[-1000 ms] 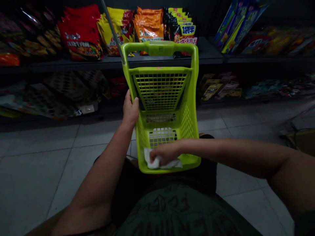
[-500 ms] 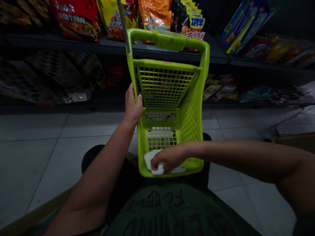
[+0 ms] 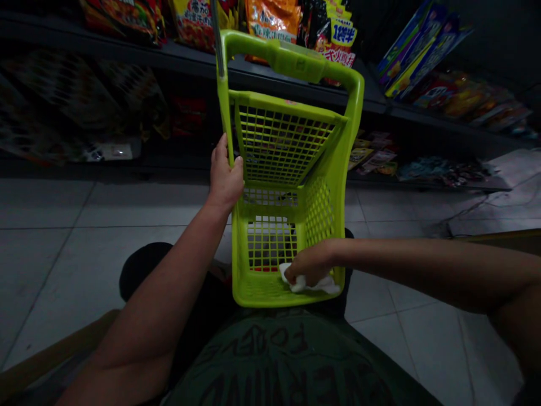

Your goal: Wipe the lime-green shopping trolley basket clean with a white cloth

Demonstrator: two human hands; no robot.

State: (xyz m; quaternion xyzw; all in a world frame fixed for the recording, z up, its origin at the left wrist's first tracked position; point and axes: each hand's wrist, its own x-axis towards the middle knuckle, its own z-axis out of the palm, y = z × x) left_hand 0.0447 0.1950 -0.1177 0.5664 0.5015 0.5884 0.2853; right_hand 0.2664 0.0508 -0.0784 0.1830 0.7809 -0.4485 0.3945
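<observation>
A lime-green plastic shopping basket (image 3: 323, 217) with mesh walls stands tilted up in front of me, its long handle toward the shelves. My left hand (image 3: 226, 175) is shut around the basket's left side, below the handle. My right hand (image 3: 310, 265) is inside the lower end of the basket, pressing a crumpled white cloth (image 3: 315, 286) against the green plastic.
Dark shelves (image 3: 270, 84) hold bright snack bags (image 3: 273, 20) and blue packets (image 3: 418, 56). A thin metal pole (image 3: 217, 34) rises behind the handle. Grey floor tiles (image 3: 51, 254) lie on both sides, and a wooden edge (image 3: 54, 349) crosses the lower left.
My right hand has dragged the cloth rightward along the basket's lower end. The basket has tilted slightly, and the shelves have shifted upward in the view.
</observation>
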